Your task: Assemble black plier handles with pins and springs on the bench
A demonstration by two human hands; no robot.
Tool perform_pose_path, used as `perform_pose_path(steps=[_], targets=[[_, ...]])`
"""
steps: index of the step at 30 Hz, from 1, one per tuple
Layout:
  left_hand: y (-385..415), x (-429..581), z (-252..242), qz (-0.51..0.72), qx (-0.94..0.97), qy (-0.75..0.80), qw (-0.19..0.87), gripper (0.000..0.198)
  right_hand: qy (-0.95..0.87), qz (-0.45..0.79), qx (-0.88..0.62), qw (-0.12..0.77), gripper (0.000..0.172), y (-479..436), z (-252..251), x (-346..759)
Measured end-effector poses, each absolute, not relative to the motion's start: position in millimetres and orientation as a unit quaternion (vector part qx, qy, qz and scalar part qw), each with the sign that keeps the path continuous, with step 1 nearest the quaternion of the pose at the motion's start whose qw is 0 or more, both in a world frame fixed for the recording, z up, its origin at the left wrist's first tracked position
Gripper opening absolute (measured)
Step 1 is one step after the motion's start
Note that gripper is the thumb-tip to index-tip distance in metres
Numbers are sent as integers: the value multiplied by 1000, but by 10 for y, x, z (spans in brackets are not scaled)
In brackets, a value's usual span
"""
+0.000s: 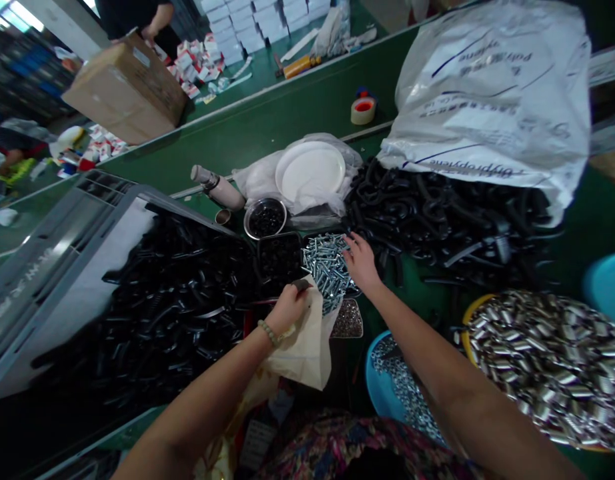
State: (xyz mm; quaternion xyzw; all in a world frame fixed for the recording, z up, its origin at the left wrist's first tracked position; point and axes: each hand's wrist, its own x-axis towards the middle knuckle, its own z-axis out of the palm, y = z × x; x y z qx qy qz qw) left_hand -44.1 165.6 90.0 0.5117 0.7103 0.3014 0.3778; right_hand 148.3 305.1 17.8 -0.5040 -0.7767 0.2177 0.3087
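Reached into the screws [323, 267].
Pinched a dark piece [301, 285] in the left hand [286, 310]; laid the right hand [360, 263], fingers spread, on them just beyond.

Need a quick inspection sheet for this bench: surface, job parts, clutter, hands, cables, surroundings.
Surface: green table, mostly covered with parts.
Job's things: tray of silver screws; cream bag; small dark part at the bag's top.
Clutter: pile of black curved parts, grey crate holding more black parts, steel bowl, white plate, bottle, tape roll, white sack, yellow basin of metal pieces, blue basin.
Hands: left hand grips the cream bag; right hand rests open on the screws.
Cables: nothing seen.
Surroundings: cardboard box on the bench behind, another person's hand on it.
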Motion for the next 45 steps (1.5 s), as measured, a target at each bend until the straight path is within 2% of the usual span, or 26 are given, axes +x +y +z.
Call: perform_pose_path(steps=[3, 8, 11, 17, 21, 25, 31, 36, 40, 45], targets=[[1700, -476, 844, 347, 469, 731, 356, 17, -722, 235, -561, 329, 55, 2995, 143, 1441], [1730, -543, 854, 374, 432, 741, 354, 17, -797, 241, -486, 265, 57, 2851, 170, 1036], [1675, -556, 890, 386, 407, 745, 360, 21, -825, 263, -428, 258, 53, 2814, 191, 1042], [1505, -522, 977, 459, 320, 725, 401, 31, -725, 293, -498, 376, 39, 2346, 129, 1595], [1469, -508, 1051, 519, 245, 696, 432, 33, -654, 404, -520, 371, 29, 1861, 142, 1738], [1462, -495, 1167, 557, 202, 680, 432, 37, -666, 471, -440, 376, 21, 1701, 208, 1609], [1370, -479, 1360, 613, 152, 653, 418, 35, -661, 479, -422, 395, 39, 1765, 338, 1477], [1311, -467, 1412, 618, 163, 647, 416, 33, -614, 468, -489, 406, 41, 1798, 503, 1485], [1329, -477, 1389, 615, 145, 657, 412, 36, -545, 497, -570, 362, 34, 1726, 409, 1494], [1444, -581, 1293, 609, 170, 656, 413, 37, -525, 545, -576, 308, 23, 1644, 256, 1416]])
